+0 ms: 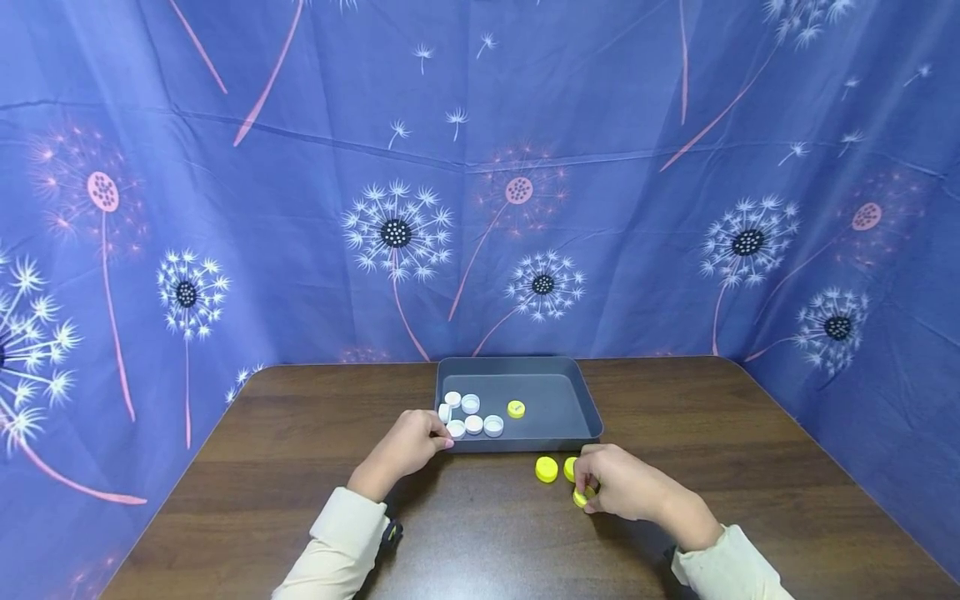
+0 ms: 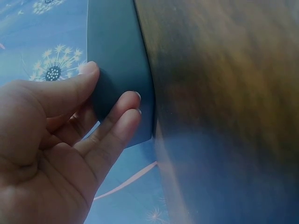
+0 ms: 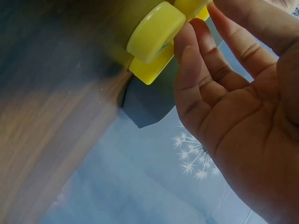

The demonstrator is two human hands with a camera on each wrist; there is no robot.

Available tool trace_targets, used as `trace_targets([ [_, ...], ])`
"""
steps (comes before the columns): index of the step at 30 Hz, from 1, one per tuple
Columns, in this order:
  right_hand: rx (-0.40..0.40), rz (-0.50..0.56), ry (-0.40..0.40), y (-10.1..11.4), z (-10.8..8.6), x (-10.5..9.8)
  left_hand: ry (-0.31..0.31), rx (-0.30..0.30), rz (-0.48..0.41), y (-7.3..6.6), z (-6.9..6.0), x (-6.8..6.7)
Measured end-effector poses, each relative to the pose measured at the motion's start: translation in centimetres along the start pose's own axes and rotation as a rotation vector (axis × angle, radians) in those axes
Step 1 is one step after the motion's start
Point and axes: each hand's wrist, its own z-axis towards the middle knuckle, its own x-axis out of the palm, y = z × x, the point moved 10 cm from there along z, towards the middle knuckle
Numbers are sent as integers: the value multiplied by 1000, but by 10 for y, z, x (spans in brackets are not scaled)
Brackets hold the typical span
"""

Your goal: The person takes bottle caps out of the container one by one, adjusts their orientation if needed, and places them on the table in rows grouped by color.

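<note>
My left hand [image 1: 408, 446] grips the front left corner of a dark grey tray [image 1: 547, 392]. In the left wrist view its thumb is at the rim, and other fingers lie against the outer wall. Several white bottle caps [image 1: 474, 425] sit in the tray's left part, with one yellow cap [image 1: 516, 409] farther right. In front of the tray, my right hand [image 1: 618, 483] pinches a yellow bottle cap [image 1: 580, 498] low over the table, partly hidden by the fingers. Beside it are another yellow cap [image 1: 570, 468] and a yellow cap [image 1: 546, 469] farther left.
The brown wooden table [image 1: 480, 533] extends around the tray on both sides and in front. A blue cloth [image 1: 637, 208] with dandelion prints hangs behind the table and along its sides.
</note>
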Motion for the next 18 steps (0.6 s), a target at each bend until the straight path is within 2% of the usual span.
trace_targets([
  [5, -2, 4, 7, 2, 0, -1, -5, 19, 0, -2, 0, -1],
  [10, -10, -3, -4, 5, 1, -4, -16, 0, -10, 0, 2, -2],
  [18, -23, -34, -23, 6, -1, -8, -11, 7, 1, -2, -1, -1],
])
